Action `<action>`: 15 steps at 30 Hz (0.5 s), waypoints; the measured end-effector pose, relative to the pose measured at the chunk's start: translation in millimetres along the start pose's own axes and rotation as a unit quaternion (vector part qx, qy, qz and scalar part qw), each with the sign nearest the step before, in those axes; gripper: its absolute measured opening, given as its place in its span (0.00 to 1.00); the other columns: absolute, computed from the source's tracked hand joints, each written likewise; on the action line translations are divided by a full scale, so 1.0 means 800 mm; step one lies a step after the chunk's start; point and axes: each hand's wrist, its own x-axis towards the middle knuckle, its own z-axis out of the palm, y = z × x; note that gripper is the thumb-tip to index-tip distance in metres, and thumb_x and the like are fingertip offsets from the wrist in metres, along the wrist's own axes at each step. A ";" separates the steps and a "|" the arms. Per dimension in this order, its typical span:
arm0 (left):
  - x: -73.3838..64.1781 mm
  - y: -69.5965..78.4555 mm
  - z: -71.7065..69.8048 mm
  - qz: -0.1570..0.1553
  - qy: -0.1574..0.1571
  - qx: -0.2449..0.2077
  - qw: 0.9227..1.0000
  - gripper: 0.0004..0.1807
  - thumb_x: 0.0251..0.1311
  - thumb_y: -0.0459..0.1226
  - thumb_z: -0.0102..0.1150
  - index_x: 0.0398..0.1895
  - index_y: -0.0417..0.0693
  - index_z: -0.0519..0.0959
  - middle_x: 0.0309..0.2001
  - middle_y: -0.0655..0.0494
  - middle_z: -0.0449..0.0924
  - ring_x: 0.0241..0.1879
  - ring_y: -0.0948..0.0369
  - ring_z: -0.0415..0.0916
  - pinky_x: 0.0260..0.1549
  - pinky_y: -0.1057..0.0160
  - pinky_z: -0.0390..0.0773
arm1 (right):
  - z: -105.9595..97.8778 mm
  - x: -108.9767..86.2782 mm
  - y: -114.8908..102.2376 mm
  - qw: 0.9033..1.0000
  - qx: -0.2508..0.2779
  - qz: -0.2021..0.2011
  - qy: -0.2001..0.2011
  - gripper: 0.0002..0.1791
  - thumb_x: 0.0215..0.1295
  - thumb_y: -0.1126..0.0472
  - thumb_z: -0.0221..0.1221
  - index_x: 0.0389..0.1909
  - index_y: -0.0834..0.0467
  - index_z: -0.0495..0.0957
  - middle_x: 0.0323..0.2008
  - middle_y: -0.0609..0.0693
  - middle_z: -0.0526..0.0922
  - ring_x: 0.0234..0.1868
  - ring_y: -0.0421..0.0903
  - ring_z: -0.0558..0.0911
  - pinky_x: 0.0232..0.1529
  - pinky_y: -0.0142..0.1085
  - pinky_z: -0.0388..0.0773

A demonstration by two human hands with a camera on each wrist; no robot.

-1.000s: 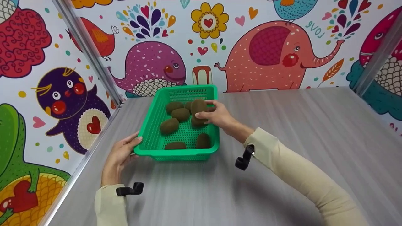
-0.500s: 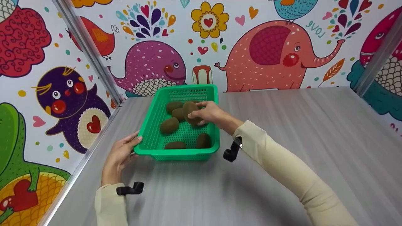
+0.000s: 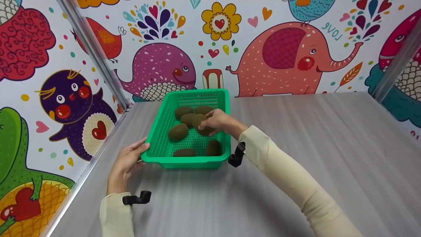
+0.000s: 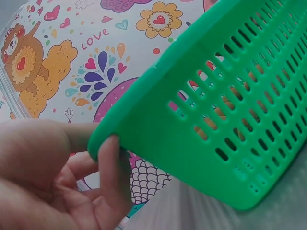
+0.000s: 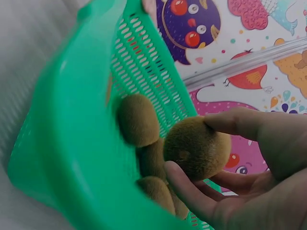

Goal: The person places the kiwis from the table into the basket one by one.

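A green perforated plastic basket (image 3: 189, 160) stands on the table with several brown, fuzzy kiwis in it. My left hand (image 3: 126, 161) grips its near left corner, and in the left wrist view the fingers and thumb pinch the rim (image 4: 144, 91). Inside the basket, toward its right side, my right hand (image 3: 222, 121) holds a kiwi (image 5: 194, 148) between thumb and fingertips. Close by lie a kiwi (image 3: 187, 120) to the left and another kiwi (image 3: 203, 110) behind. One kiwi (image 3: 178, 132) rests left of the middle; two more, a kiwi (image 3: 184, 152) and a kiwi (image 3: 213, 147), lie along the near wall.
The grey wood-grain table (image 3: 312, 138) extends to the right of the basket and in front of it. A patterned back wall (image 3: 217, 49) rises just behind the basket. On the left, another printed wall (image 3: 29, 98) meets the table along a metal edge.
My right hand has carried its kiwi left and then lower into the basket, uncovering a kiwi at the back right. My left hand keeps its grip on the corner.
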 end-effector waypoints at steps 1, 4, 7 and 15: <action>0.000 0.000 0.000 0.001 -0.001 -0.001 1.000 0.33 0.71 0.45 0.57 0.77 0.51 0.62 0.34 0.67 0.82 0.30 0.70 0.77 0.28 0.70 0.79 | 0.000 0.001 0.002 1.000 0.000 0.003 -0.002 0.36 0.64 0.62 0.66 0.70 0.66 0.63 0.65 0.62 0.73 0.62 0.56 0.79 0.56 0.44 0.83; 0.000 0.000 0.001 0.003 -0.001 -0.002 1.000 0.34 0.71 0.45 0.57 0.77 0.51 0.61 0.33 0.68 0.82 0.30 0.70 0.77 0.28 0.70 0.79 | 0.000 0.003 0.005 1.000 0.002 0.009 -0.007 0.38 0.64 0.63 0.66 0.71 0.66 0.62 0.66 0.62 0.72 0.62 0.55 0.79 0.57 0.45 0.82; -0.001 0.000 0.001 0.006 0.000 -0.001 1.000 0.33 0.71 0.44 0.57 0.77 0.50 0.62 0.33 0.68 0.82 0.30 0.70 0.77 0.28 0.70 0.79 | 0.004 0.003 0.005 1.000 -0.003 0.009 -0.010 0.38 0.63 0.62 0.67 0.71 0.67 0.62 0.66 0.62 0.72 0.61 0.55 0.80 0.56 0.44 0.83; -0.002 0.000 0.001 0.008 0.002 0.002 1.000 0.33 0.71 0.45 0.57 0.77 0.49 0.62 0.32 0.68 0.82 0.30 0.70 0.78 0.29 0.70 0.79 | 0.021 0.002 0.007 0.999 -0.037 0.008 0.002 0.30 0.65 0.61 0.65 0.65 0.69 0.71 0.66 0.61 0.73 0.61 0.53 0.80 0.49 0.38 0.85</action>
